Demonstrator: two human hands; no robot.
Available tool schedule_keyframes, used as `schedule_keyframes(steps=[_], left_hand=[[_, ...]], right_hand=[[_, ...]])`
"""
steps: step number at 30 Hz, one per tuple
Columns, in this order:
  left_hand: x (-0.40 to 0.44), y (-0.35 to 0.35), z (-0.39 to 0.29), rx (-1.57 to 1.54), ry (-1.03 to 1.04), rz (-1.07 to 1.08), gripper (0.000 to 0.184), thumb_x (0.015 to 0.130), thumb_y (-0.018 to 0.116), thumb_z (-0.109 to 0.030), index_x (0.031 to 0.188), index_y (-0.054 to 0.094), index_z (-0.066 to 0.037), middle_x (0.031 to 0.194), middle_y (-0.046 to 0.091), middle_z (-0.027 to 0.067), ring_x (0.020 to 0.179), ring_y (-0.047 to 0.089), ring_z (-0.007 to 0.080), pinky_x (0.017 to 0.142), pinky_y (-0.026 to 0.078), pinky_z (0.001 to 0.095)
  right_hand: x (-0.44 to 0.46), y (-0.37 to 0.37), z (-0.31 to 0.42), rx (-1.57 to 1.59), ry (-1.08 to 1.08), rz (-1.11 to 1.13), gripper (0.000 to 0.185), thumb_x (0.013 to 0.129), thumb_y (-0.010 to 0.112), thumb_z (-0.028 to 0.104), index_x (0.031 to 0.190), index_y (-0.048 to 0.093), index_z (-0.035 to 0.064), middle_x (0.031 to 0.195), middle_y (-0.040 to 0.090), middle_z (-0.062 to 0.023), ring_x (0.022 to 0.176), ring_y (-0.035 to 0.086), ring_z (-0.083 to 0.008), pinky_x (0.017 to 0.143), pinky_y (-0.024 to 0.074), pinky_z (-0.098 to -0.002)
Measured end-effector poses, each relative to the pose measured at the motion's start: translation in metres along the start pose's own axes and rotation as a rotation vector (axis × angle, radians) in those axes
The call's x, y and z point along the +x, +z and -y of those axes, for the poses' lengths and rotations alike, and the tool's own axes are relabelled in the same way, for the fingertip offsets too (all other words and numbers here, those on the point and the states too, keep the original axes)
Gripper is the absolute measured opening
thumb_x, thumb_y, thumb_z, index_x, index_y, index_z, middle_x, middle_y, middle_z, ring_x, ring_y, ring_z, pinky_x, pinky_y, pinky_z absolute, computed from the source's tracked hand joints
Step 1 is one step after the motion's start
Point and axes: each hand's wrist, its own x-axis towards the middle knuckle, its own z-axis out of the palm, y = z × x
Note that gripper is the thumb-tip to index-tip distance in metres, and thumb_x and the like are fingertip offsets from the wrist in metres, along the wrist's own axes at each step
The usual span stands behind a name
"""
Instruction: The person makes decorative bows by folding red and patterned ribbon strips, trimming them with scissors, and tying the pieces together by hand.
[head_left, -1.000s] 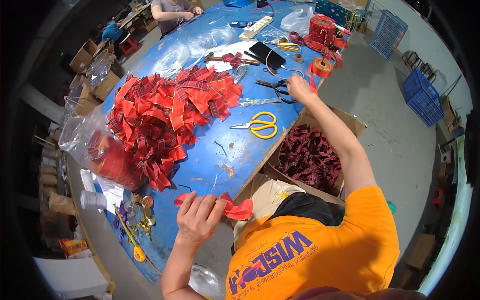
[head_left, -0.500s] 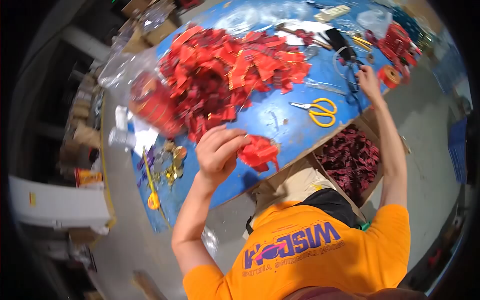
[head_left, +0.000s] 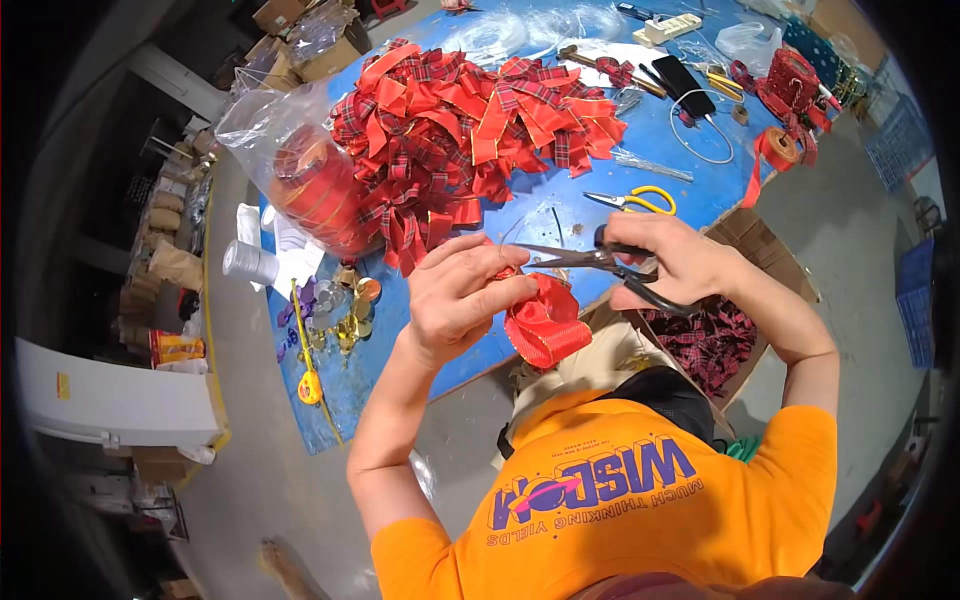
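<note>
Left hand (head_left: 455, 300): raised over the near table edge, elbow bent, back of the hand turned up; fingers and thumb are closed together on a red ribbon (head_left: 548, 325), whose looped part is left hanging below the fingertips.

Right hand (head_left: 675, 260): brought inward from the right, elbow bent outward; the handles of the black scissors (head_left: 600, 258) are gripped, thumb and fingers apart, blades slightly parted and pointed left, at the ribbon's gathered upper end. Whether the ribbon is touched by the blades cannot be told.

Shirt (head_left: 600, 420), orange: "WISDOM" is printed in large purple letters, inverted in view, with "MUCH THINKING YIELDS" below; a smaller line is too small to be read. Orange packet (head_left: 177, 348), far left: printed, illegible.

Blue table (head_left: 725, 180): a pile of red and plaid bows (head_left: 470, 130) is laid beyond the hands, with a clear plastic bag (head_left: 270, 140) at its left. Yellow-handled scissors (head_left: 650, 203) are placed just beyond the black pair; a phone (head_left: 685, 85) and a red ribbon roll (head_left: 778, 150) are set farther right.

Carton (head_left: 770, 250): dark red plaid bows (head_left: 705, 345) are held inside, beside the table.
</note>
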Motion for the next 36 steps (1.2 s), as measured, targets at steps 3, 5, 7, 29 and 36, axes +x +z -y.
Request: schedule_keyframes(steps=[3, 5, 7, 29, 36], left_hand=[[-0.002, -0.004, -0.005, -0.008, 0.012, 0.013, 0.021, 0.077, 0.069, -0.009, 0.096, 0.074, -0.014, 0.095, 0.073, 0.0094, 0.088, 0.072, 0.024, 0.083, 0.055, 0.0416], [-0.004, -0.005, -0.006, -0.011, 0.019, 0.02, 0.025, 0.074, 0.07, -0.006, 0.097, 0.075, -0.015, 0.095, 0.073, 0.0085, 0.087, 0.071, 0.0233, 0.081, 0.055, 0.041], [-0.007, -0.004, -0.007, -0.016, 0.024, 0.021, 0.025, 0.074, 0.069, -0.005, 0.097, 0.075, -0.015, 0.094, 0.073, 0.0085, 0.087, 0.071, 0.0234, 0.081, 0.056, 0.0408], [-0.184, -0.048, -0.211, -0.284, -1.634, -0.385, 0.014, 0.083, 0.058, 0.008, 0.086, 0.071, 0.005, 0.073, 0.068, 0.0058, 0.07, 0.064, 0.0108, 0.062, 0.051, 0.0248], [-0.154, -0.065, -0.155, -0.119, -0.918, -0.36, 0.006, 0.078, 0.069, -0.008, 0.081, 0.069, -0.002, 0.084, 0.072, 0.016, 0.083, 0.071, 0.026, 0.091, 0.051, 0.0452]], right_hand=[[0.009, 0.006, 0.013, 0.009, -0.008, 0.041, 0.052, 0.081, 0.074, 0.05, 0.092, 0.059, 0.0013, 0.08, 0.055, -0.0113, 0.07, 0.056, -0.0273, 0.061, 0.0432, -0.0376], [0.014, 0.012, 0.016, -0.006, -0.025, 0.06, 0.051, 0.081, 0.073, 0.049, 0.091, 0.059, 0.0012, 0.08, 0.057, -0.0121, 0.068, 0.058, -0.0278, 0.059, 0.0443, -0.0377], [0.016, 0.018, 0.019, 0.004, -0.023, 0.064, 0.05, 0.081, 0.073, 0.049, 0.09, 0.059, 0.0013, 0.08, 0.058, -0.0123, 0.068, 0.058, -0.0287, 0.059, 0.0447, -0.0382], [0.029, 0.233, 0.032, 0.642, -0.145, 0.879, 0.035, 0.091, 0.056, 0.028, 0.08, 0.062, -0.0043, 0.07, 0.062, -0.0205, 0.06, 0.056, -0.0236, 0.058, 0.0445, -0.043], [0.058, 0.168, 0.039, 0.494, -0.049, 0.544, 0.027, 0.08, 0.068, 0.023, 0.097, 0.062, 0.0027, 0.083, 0.067, -0.0179, 0.074, 0.063, -0.0275, 0.068, 0.0478, -0.042]])
